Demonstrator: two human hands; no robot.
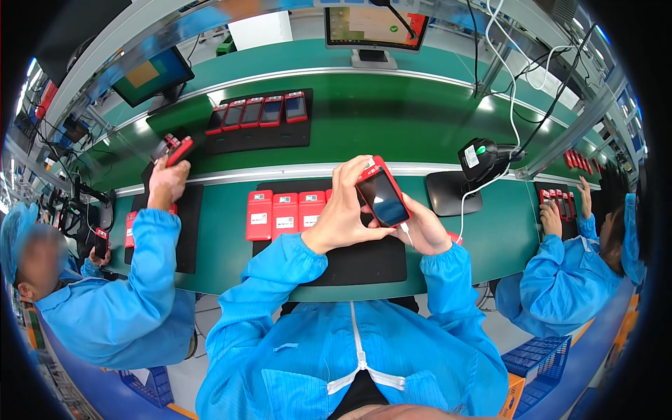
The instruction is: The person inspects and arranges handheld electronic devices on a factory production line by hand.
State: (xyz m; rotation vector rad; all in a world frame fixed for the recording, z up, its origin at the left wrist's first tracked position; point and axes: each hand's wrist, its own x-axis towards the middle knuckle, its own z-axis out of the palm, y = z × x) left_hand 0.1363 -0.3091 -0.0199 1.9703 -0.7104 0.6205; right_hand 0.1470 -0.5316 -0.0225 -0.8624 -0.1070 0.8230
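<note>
Between my hands, above the black mat (364, 264), is a red handheld terminal (383, 199) with a dark screen, tilted with its screen up. My left hand (341, 213) grips it along the left side, fingers at the top edge and thumb near the bottom. My right hand (428, 227) is closed around its lower right side, with some fingers hidden behind it. A white cable (407, 232) meets the terminal's bottom edge beside my right hand. Left of my hands, several red terminals (285, 213) lie in a row on the mat, labelled backs up.
A black barcode scanner (483, 157) stands on a base at right, its white cable rising. Across the green conveyor belt (392, 119) is a mat bearing several red terminals (271, 110). A monitor (374, 29) stands behind. Co-workers in blue sleeves (150, 248) handle similar terminals on both sides.
</note>
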